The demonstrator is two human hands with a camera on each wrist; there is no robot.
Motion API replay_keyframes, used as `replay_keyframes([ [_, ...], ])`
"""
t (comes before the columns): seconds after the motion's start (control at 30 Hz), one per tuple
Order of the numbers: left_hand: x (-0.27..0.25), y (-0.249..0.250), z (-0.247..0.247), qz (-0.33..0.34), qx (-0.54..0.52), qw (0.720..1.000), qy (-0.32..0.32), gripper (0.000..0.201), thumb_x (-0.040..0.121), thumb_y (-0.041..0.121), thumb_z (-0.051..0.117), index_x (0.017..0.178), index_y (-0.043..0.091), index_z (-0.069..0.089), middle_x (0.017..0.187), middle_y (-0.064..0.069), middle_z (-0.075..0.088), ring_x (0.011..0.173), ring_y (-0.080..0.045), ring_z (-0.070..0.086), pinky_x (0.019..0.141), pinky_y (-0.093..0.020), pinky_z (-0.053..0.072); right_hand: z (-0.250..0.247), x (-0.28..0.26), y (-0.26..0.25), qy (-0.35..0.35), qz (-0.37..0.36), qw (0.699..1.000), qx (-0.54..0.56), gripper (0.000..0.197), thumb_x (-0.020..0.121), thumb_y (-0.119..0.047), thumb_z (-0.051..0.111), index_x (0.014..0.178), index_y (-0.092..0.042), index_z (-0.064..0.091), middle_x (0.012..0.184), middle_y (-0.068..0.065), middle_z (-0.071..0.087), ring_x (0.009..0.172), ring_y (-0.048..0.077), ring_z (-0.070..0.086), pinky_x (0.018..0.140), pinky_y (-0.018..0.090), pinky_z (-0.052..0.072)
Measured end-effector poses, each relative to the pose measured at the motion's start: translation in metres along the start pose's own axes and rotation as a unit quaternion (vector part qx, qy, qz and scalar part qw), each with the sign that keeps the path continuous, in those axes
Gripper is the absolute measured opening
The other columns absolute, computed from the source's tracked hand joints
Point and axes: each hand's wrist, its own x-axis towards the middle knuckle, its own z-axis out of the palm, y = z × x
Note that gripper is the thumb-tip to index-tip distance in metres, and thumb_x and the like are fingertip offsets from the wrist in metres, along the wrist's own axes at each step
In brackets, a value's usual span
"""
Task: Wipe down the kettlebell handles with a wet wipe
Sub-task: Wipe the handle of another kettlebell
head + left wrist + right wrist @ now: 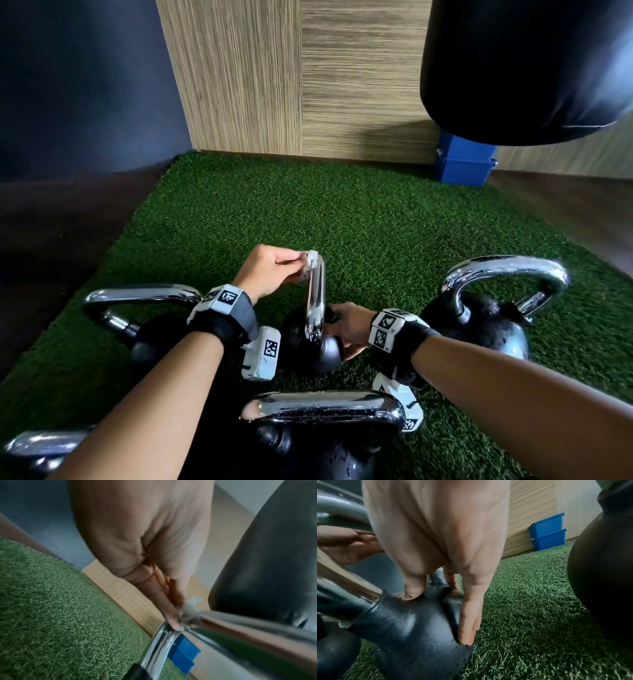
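Several black kettlebells with chrome handles stand on green turf (pixel 376 212). The small middle kettlebell (pixel 320 353) has its handle (pixel 315 298) pointing away from me. My left hand (pixel 298 266) pinches a small wadded white wet wipe (pixel 311 259) against the far end of that handle. In the left wrist view the wipe (pixel 188 613) sits where the handle (pixel 257 632) bends, under my fingertips (pixel 173 620). My right hand (pixel 337 329) grips the middle kettlebell's body (pixel 412 635), thumb (pixel 412 591) on top near the handle base, fingers (pixel 467 626) down its side.
Other kettlebells stand at the left (pixel 144 298), right (pixel 503 274), near front (pixel 322 407) and bottom left (pixel 44 442). A black punching bag (pixel 527 68) hangs at upper right above stacked blue bins (pixel 466 161). A wood-panel wall (pixel 298 85) closes the back.
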Motion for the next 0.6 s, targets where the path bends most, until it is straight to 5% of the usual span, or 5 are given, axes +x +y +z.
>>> replay_keyframes([
  [0.1, -0.007, 0.004, -0.006, -0.017, -0.076, 0.996, -0.052, 0.023, 0.087, 0.007, 0.078, 0.090, 0.030, 0.081, 0.094, 0.005, 0.080, 0.083, -0.002, 0.076, 0.072, -0.009, 0.055, 0.001, -0.001, 0.000, -0.014, 0.010, 0.997, 0.075, 0.032, 0.094, -0.023, 0.068, 0.124, -0.011, 0.062, 0.124, 0.020, 0.066, 0.109, 0.043, 0.067, 0.091, 0.060, 0.055],
  [0.2, -0.007, 0.010, -0.007, -0.042, -0.113, 0.991, -0.055, 0.016, 0.084, 0.008, 0.080, 0.093, 0.022, 0.080, 0.094, -0.004, 0.081, 0.084, -0.013, 0.078, 0.073, -0.015, 0.059, 0.001, -0.001, -0.002, -0.004, 0.007, 1.000, 0.024, 0.035, 0.095, -0.028, 0.066, 0.125, -0.009, 0.062, 0.113, 0.018, 0.069, 0.090, 0.031, 0.069, 0.084, 0.051, 0.061],
  [0.27, -0.010, 0.012, -0.009, -0.078, -0.131, 0.985, -0.078, 0.010, 0.078, 0.015, 0.083, 0.087, 0.020, 0.083, 0.096, -0.008, 0.081, 0.090, -0.019, 0.078, 0.080, -0.024, 0.062, 0.001, 0.001, -0.003, -0.008, 0.017, 0.999, 0.035, 0.030, 0.094, -0.028, 0.069, 0.118, -0.010, 0.067, 0.101, 0.018, 0.072, 0.083, 0.033, 0.068, 0.084, 0.057, 0.059],
  [0.4, -0.023, 0.009, -0.016, -0.109, -0.147, 0.964, -0.193, 0.015, 0.068, 0.019, 0.082, 0.082, 0.015, 0.084, 0.092, -0.009, 0.080, 0.086, -0.015, 0.078, 0.071, -0.020, 0.061, -0.002, 0.003, 0.000, -0.020, 0.023, 1.000, 0.010, 0.024, 0.094, -0.029, 0.068, 0.112, -0.014, 0.070, 0.105, 0.020, 0.074, 0.090, 0.039, 0.073, 0.082, 0.058, 0.059],
  [0.6, -0.041, 0.009, -0.017, -0.107, -0.176, 0.963, -0.175, 0.018, 0.070, 0.010, 0.080, 0.086, 0.001, 0.078, 0.086, -0.012, 0.080, 0.079, -0.015, 0.077, 0.066, -0.021, 0.061, 0.000, 0.005, 0.000, -0.017, 0.017, 1.000, 0.012, 0.016, 0.094, -0.026, 0.068, 0.099, -0.013, 0.072, 0.105, 0.024, 0.071, 0.085, 0.035, 0.068, 0.088, 0.058, 0.057],
])
